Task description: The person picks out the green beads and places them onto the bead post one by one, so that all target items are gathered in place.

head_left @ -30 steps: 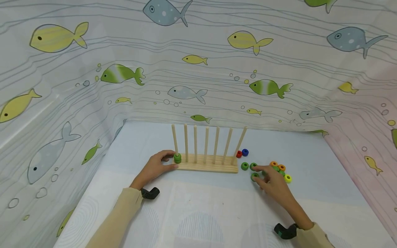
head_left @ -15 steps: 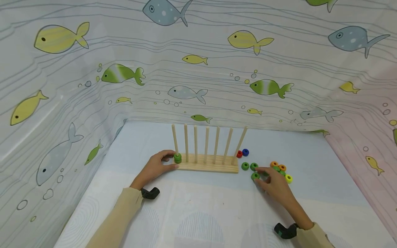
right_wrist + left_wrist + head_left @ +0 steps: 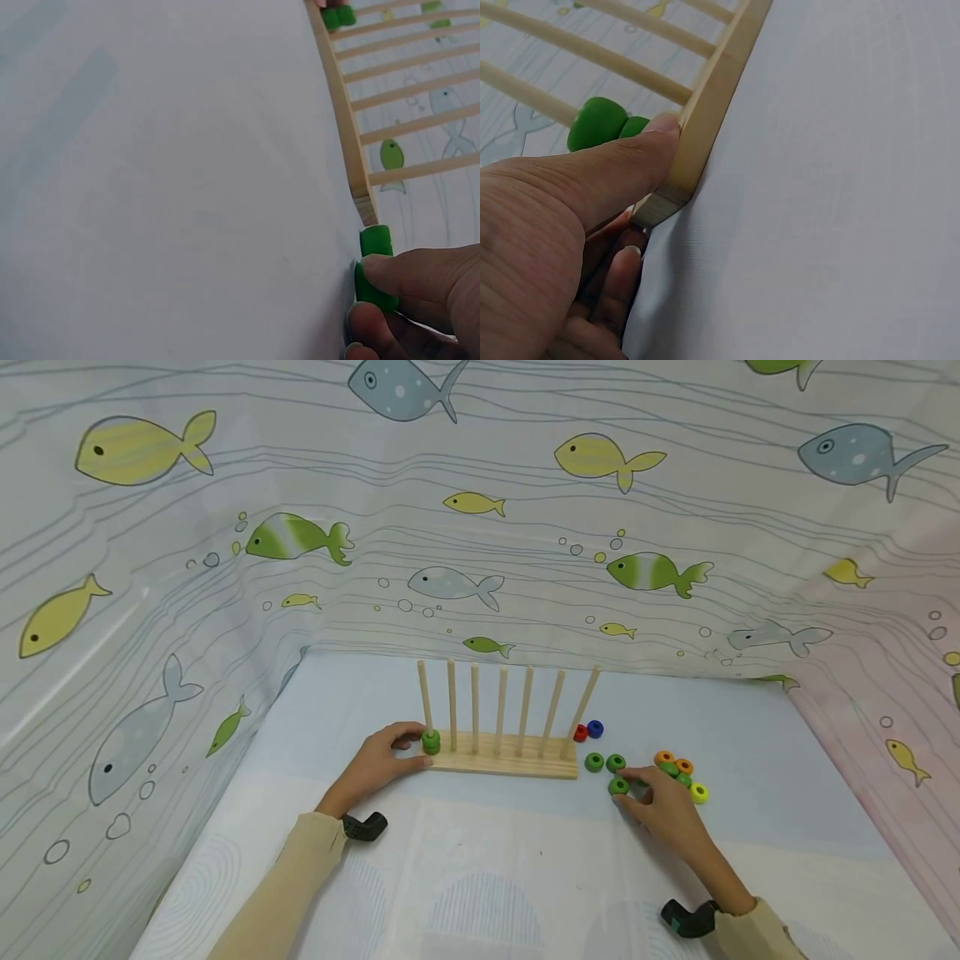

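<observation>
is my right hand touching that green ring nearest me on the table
Touching. The right wrist view shows the right hand with thumb and a finger pinching the green ring against the table.

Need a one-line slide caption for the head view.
Left hand grips the wooden peg rack end; right hand pinches a green ring among loose rings on the table.

beige sleeves (image 3: 277, 893), black wrist cameras (image 3: 365, 827)

Pale blue tabletop (image 3: 480, 877) bearing a wooden peg rack (image 3: 501, 762), with loose rings just beside its right end: red (image 3: 579, 733), blue (image 3: 596, 727), three green (image 3: 594, 762), and an orange-and-yellow cluster (image 3: 681, 770).
</observation>
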The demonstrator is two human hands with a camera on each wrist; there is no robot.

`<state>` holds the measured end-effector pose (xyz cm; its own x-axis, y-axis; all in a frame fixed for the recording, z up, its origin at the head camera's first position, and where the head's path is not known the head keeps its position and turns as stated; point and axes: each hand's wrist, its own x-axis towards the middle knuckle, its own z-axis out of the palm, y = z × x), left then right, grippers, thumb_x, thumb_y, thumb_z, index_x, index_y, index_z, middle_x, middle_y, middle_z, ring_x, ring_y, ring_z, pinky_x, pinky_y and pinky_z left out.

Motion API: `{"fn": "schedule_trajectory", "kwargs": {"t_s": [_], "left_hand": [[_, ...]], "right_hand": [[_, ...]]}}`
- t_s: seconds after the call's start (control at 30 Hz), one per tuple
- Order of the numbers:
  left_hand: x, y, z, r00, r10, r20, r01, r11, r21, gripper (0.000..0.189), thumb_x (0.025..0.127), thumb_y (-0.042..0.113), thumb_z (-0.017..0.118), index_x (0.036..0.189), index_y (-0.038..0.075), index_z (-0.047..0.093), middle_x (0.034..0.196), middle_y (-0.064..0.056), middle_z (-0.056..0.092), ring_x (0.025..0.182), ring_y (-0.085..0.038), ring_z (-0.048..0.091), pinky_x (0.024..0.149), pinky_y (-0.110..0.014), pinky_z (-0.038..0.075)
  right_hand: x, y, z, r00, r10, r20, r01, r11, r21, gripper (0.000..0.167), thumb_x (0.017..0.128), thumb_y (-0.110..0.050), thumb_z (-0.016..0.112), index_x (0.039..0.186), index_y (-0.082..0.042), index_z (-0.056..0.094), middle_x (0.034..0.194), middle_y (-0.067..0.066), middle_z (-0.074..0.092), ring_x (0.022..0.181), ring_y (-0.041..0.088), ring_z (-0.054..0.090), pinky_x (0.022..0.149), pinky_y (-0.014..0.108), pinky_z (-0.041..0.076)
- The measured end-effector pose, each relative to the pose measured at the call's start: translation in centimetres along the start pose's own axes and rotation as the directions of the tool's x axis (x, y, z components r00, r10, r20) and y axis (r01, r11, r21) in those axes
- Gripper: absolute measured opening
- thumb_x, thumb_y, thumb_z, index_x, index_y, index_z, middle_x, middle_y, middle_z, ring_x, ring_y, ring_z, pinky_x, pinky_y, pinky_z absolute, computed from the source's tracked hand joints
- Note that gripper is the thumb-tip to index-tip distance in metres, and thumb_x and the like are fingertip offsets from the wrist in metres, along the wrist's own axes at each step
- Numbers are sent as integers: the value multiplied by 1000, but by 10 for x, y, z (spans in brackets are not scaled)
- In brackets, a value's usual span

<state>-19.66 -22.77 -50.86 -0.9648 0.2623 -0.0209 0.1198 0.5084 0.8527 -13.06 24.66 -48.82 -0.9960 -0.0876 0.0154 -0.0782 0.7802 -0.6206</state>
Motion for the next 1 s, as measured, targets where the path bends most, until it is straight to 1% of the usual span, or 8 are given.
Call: {"fn": "schedule_trajectory", "kwargs": {"t_s": [0.1,0.23,0.33,0.5,0.6,0.8,1.0], "left_hand": [[0,0,0,1000,-6,-1,6,1000,-4,64,88,37,84,143,18,59,140,-5,60,124,-29,57,107,-48,47],[-1,0,0,1000,-19,1,19,1000,-12,63,88,36,85,142,19,59,141,-4,59,125,-28,57,108,-47,46],[-1,0,-1,1000,-17,5,17,1000,-8,63,88,35,85,142,18,59,141,-4,59,126,-28,57,108,-47,46],[0,2,-2,1000,-18,10,18,1000,-6,63,87,35,85,142,19,59,140,-4,60,125,-27,57,108,-48,46],[-1,3,-2,1000,-21,13,21,1000,-12,64,87,36,85,142,19,59,141,-4,59,125,-28,57,108,-49,46],[0,2,-1,1000,-8,13,8,1000,-10,65,86,37,85,142,18,59,141,-6,60,125,-30,57,108,-50,46],[1,1,-2,1000,-10,14,10,1000,-5,65,86,37,86,142,18,59,141,-6,60,125,-30,57,108,-49,46]], "right_hand": [[0,0,0,1000,-3,-10,3,1000,1,43,88,-13,83,127,-4,70,111,12,66,60,14,54,47,25,47],[0,0,0,999,-19,-25,19,1000,-14,42,87,-15,84,125,-3,71,108,11,67,63,14,53,48,25,45],[-1,0,-1,999,-24,-30,23,1000,-17,41,87,-15,84,125,-4,71,107,10,67,64,15,52,48,25,45],[-2,-2,-3,999,-8,-32,8,1000,11,41,88,-16,84,126,-8,71,97,7,65,59,14,54,47,25,47],[-2,-4,-4,999,-12,-47,12,1000,17,40,88,-15,84,125,-9,71,93,6,64,59,14,53,46,25,46],[0,-4,-4,995,-46,-83,48,999,14,40,87,-12,85,124,-11,72,99,8,68,58,13,54,46,25,46],[0,-5,-2,992,-85,-95,87,996,15,40,86,-11,85,123,-11,73,109,9,70,58,11,54,47,24,46]]}}
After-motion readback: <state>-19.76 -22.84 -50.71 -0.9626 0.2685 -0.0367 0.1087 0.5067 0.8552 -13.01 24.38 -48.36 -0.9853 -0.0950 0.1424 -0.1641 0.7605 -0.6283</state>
